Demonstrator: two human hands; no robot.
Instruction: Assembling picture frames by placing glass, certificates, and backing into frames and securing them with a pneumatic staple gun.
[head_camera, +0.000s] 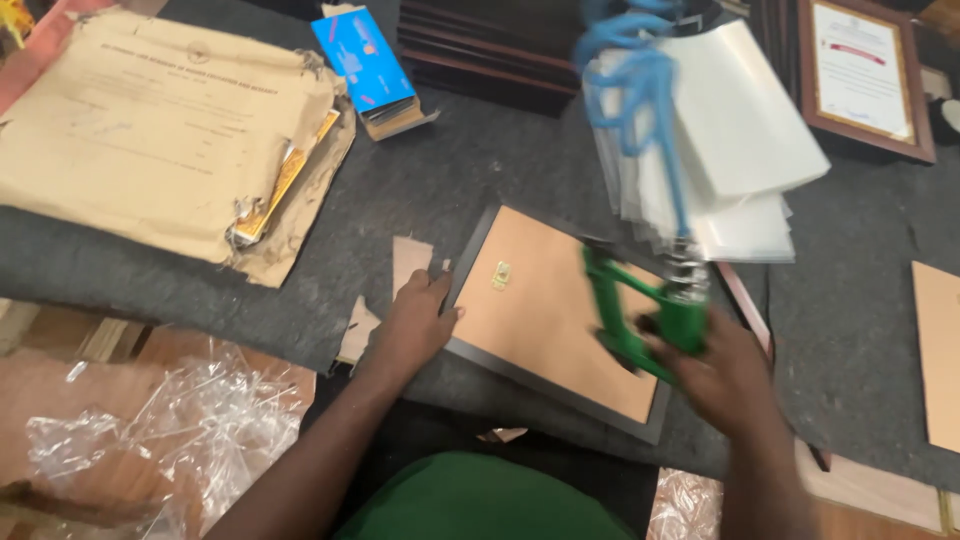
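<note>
While our left hand (418, 318) presses its fingers flat and slightly spread against the left edge of the picture frame (548, 322), the thumb lies over the dark rim and the fingertips reach toward the small brass hanger (500, 275) fixed on the tan backing board. We see the frame lying face down and turned at an angle on the grey felt table cover (480, 165), directly between our 2 hands. Our right hand (722, 378) is curled tight around the grip of a green pneumatic gun (650, 318), blurred by motion, whose nose rests over the right part of the backing board; a blue coiled hose (630, 90) rises from it toward the top of the view. Both forearms come up from the bottom edge, the left one slanting in from the lower left, the right one nearly upright. Beyond the gun lies a stack of clear sheets (745, 150), and a framed certificate (862, 75) sits at the upper right. A torn brown envelope (150, 130) and a blue box (365, 62) lie farther left, with crumpled plastic wrap (170, 430) below.
</note>
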